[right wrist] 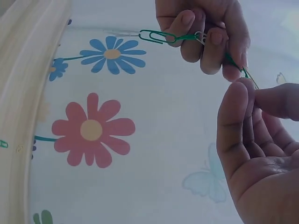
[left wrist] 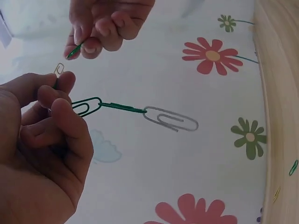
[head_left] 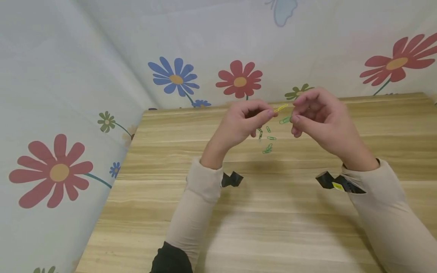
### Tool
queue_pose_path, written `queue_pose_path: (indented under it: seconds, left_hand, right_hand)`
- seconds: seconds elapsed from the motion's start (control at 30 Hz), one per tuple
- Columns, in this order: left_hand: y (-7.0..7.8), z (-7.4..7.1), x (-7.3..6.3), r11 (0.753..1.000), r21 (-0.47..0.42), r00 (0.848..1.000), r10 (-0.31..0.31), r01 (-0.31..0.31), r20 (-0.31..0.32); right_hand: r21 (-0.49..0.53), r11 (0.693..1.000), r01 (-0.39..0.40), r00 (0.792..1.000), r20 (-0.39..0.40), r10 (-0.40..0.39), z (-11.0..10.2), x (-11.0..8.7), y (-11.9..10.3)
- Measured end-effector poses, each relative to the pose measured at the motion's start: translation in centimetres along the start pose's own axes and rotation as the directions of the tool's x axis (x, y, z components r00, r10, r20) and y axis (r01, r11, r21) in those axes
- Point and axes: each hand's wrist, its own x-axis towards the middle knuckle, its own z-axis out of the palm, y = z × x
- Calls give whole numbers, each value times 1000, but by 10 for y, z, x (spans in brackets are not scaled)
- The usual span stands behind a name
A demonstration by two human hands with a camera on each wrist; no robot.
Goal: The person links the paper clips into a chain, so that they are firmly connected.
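Yellow-ended paperclip chain (left wrist: 123, 108) is pinched by left hand (head_left: 240, 123), green clip (head_left: 285, 120) by right hand (head_left: 326, 121); linking seems underway, alignment needed.

From the head we look forward and down on the table (head_left: 136, 220), taking in its far left corner, with the left hand (head_left: 235, 123) and right hand (head_left: 329, 127) near its far edge. At each wrist we sit close behind that hand, facing the backdrop (head_left: 205, 30), turned sideways: the table's far edge stands upright, right in the left view, left in the right. Both share the hands and chain (left wrist: 124, 108).
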Motion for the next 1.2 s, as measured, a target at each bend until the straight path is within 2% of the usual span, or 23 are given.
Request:
queue_pose_path:
  seconds: [0.1, 0.2, 0.27, 0.4, 0.6, 0.7, 0.77, 0.83, 0.9, 1.03, 1.1, 1.2]
  left_hand:
    - [7, 3, -2, 990, 138, 1000, 12, -14, 16]
    - [13, 6, -4, 962, 268, 998, 43, -53, 45]
    - [16, 7, -4, 943, 323, 996, 57, -76, 68]
    - [18, 8, -5, 931, 356, 994, 56, -85, 92]
    - [17, 7, -3, 928, 364, 991, 38, -83, 129]
    - [14, 8, -1, 960, 281, 983, -43, -9, 178]
    - [12, 9, 0, 982, 180, 971, -88, 48, 224]
    - [9, 11, 0, 993, 61, 958, -111, 98, 266]
    - [7, 14, 1, 992, -49, 951, -95, 114, 294]
    - [4, 18, 1, 976, -207, 952, -8, 75, 307]
    - [3, 19, 0, 966, -254, 950, 27, 56, 312]
    - [2, 20, -1, 956, -288, 947, 34, 62, 318]
  right_hand:
    - [46, 998, 39, 999, -12, -38, 1, 0, -3]
    - [9, 998, 60, 998, -22, -60, 2, -1, -4]
    - [-25, 997, 76, 997, -24, -76, 2, -1, -5]
    - [-84, 989, 124, 991, -45, -128, 2, -2, -7]
    - [-122, 975, 186, 968, -146, -203, -1, -3, -10]
    - [-142, 972, 190, 968, -142, -209, -1, -4, -13]
    - [-171, 967, 189, 970, -123, -212, 1, -5, -16]
    - [-196, 962, 189, 971, -107, -212, 3, -7, -19]
    - [-215, 957, 193, 972, -91, -216, 5, -8, -22]
    - [-251, 946, 207, 971, -63, -229, 10, -9, -24]
    - [-266, 939, 219, 969, -52, -240, 12, -9, -25]
    - [-272, 933, 237, 965, -49, -259, 15, -8, -25]
